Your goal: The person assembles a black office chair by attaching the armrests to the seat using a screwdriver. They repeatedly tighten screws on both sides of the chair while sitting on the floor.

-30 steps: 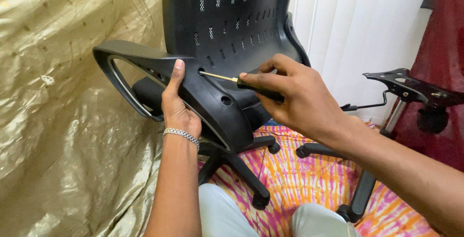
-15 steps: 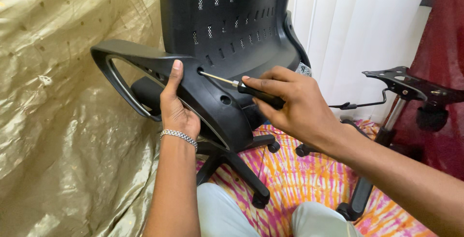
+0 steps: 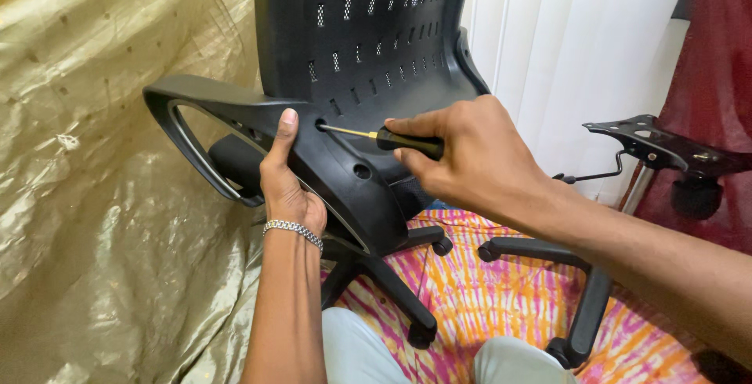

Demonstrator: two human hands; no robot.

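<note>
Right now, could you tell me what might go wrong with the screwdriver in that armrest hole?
The screwdriver enters the hole at a slant, so its tip could slip out. The left hand grips the armrest right beside that hole, so a slip might jab its thumb.

No package, label, sign or screen shows anywhere in this view.
</note>
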